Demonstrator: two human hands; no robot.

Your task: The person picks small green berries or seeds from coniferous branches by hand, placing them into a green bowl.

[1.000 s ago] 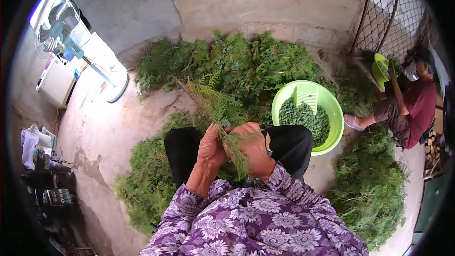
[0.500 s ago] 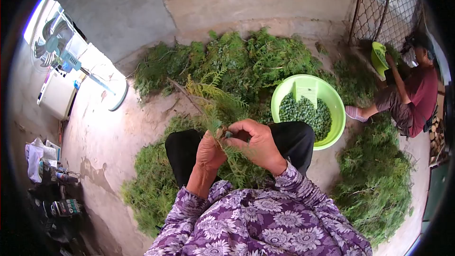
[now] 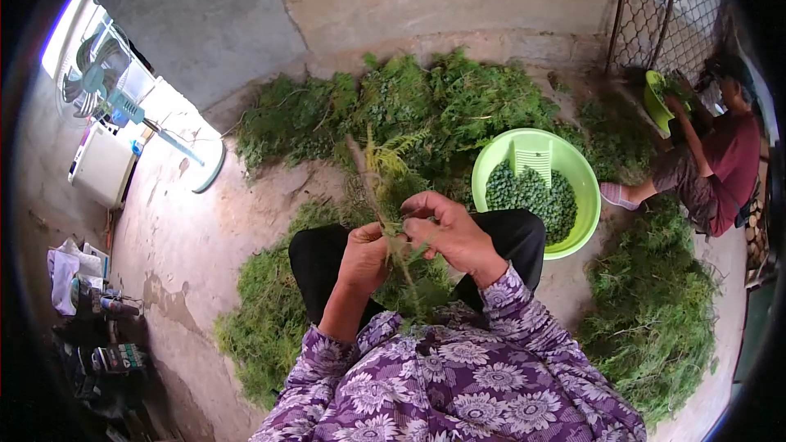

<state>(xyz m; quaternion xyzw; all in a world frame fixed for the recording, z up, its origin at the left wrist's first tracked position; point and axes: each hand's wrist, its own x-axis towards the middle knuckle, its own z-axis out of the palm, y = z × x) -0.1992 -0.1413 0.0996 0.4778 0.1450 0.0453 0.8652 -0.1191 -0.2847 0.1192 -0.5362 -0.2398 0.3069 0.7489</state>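
A leafy green branch (image 3: pixel 370 184) with a brown stem and some yellowish sprigs stands up between my two hands, above my lap. My left hand (image 3: pixel 364 260) is closed round its lower part. My right hand (image 3: pixel 449 235) is at the branch's right side, fingers bent and pinched together; what lies between the fingertips is too small to name. Right of my knee sits a light green basin (image 3: pixel 586 196) with a ribbed panel, holding many small green berries (image 3: pixel 532 200).
Heaps of cut greenery lie ahead (image 3: pixel 409 102), at the left (image 3: pixel 266 319) and at the right (image 3: pixel 655 303). A fan (image 3: pixel 123 106) stands at the left. Another person (image 3: pixel 729 155) sits at the far right beside a green basin (image 3: pixel 657 102), near a metal lattice (image 3: pixel 663 8).
The branch has turned more upright between my hands, its stem top swinging right. My right hand has shifted slightly up and right. The other person's hands have moved near their basin.
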